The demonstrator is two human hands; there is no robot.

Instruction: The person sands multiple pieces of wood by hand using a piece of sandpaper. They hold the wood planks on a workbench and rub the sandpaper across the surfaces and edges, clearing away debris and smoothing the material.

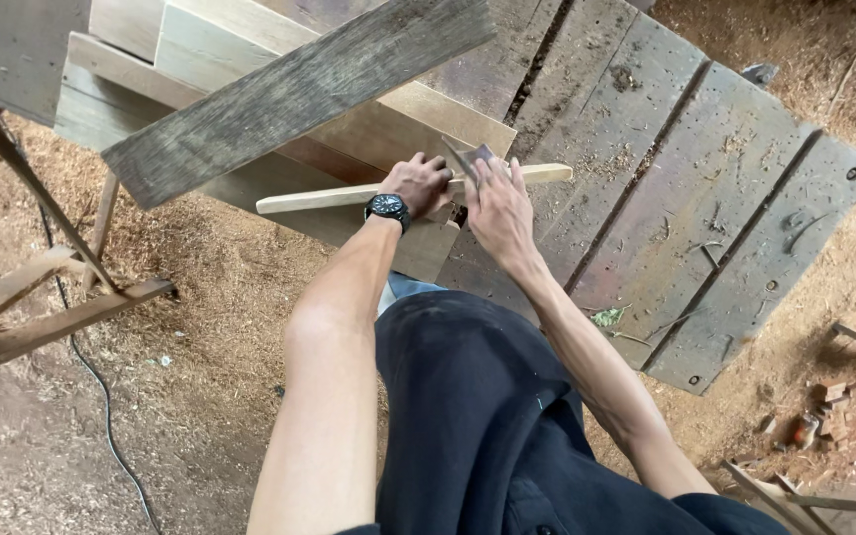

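Note:
A thin pale wooden stick [319, 199] lies across the edge of a weathered plank workbench [686, 198]. My left hand [416, 183], with a black wristwatch on the wrist, is closed on the stick near its middle. My right hand [498, 208] presses a small grey piece, which looks like sandpaper or a scraper [475, 157], against the stick just right of my left hand. The stick's right end [547, 173] sticks out past my fingers.
Stacked pale boards [250, 59] and a long grey plank [289, 99] lie at the upper left. A wooden trestle [42, 287] and a black cable [101, 396] are on the sawdust floor at left. Brick scraps [834, 406] and sticks lie at lower right.

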